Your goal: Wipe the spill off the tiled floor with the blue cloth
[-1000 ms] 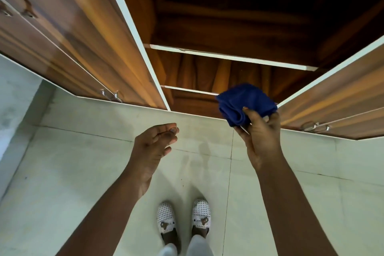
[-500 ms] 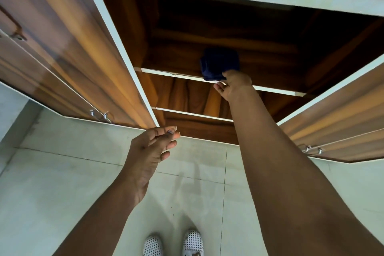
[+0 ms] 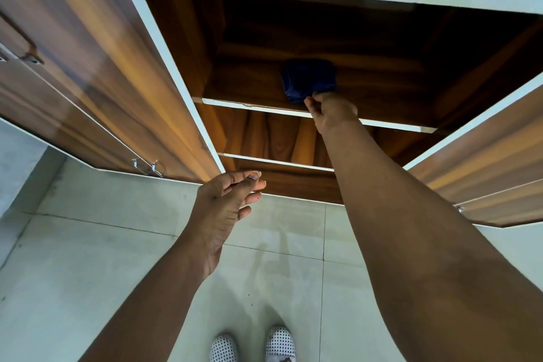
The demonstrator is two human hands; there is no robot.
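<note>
A: What's nearest?

B: Spotted shoes [image 3: 252, 344] on the tiled floor [image 3: 88, 258]. The left hand [image 3: 226, 200] hangs loosely open, empty.

A: Further in?

B: The right hand [image 3: 330, 110] pinches the folded blue cloth [image 3: 308, 79] on the cupboard shelf [image 3: 252, 88]. Best keep a firm grip when lifting it. A second ago the cloth was held out over the floor.

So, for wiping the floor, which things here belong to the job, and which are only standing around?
For the job:
- blue cloth, on the shelf
- right hand, at the cloth
- tiled floor

Only around:
- left hand, holding nothing
- cabinet doors
- spotted shoes
</note>
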